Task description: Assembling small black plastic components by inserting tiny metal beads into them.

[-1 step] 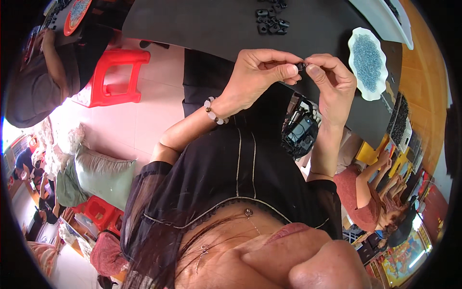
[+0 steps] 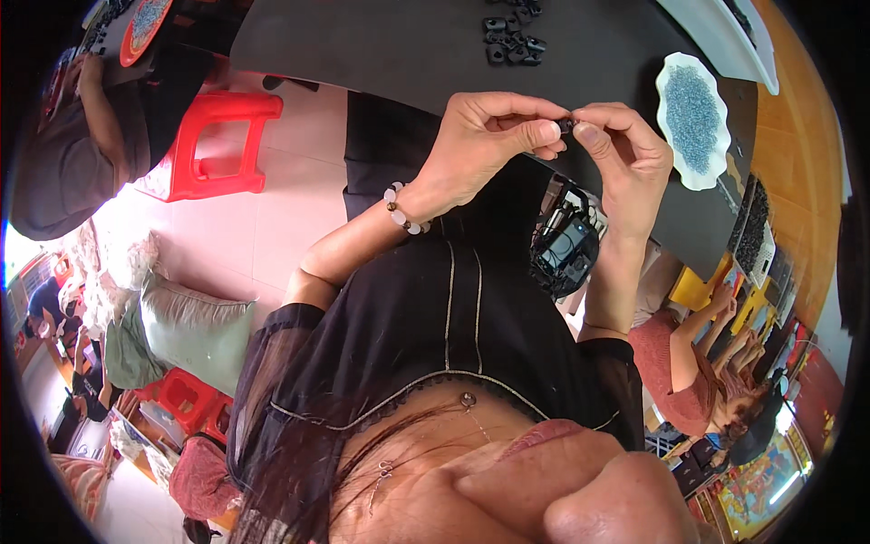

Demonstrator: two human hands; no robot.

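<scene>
A small black part (image 2: 565,125) sits between the fingertips of both hands, above the edge of the dark table (image 2: 381,45). My left hand (image 2: 494,145) pinches it between thumb and fingers. From the other side, the thumb and forefinger of my right hand (image 2: 632,159) close on its right end. Fingertips hide much of the part, so whether a second tiny piece is there cannot be made out. Several similar black plastic parts (image 2: 514,43) lie heaped beyond my hands. Right of my right hand stands a white scalloped dish (image 2: 666,104) of tiny bluish clear pieces (image 2: 694,122).
A white tray (image 2: 716,36) with black pieces lies at the far right. A black bag or case (image 2: 564,245) with a device hangs below the table edge. To the left are a red plastic stool (image 2: 186,145) and a seated person (image 2: 86,154). Other people sit farther right.
</scene>
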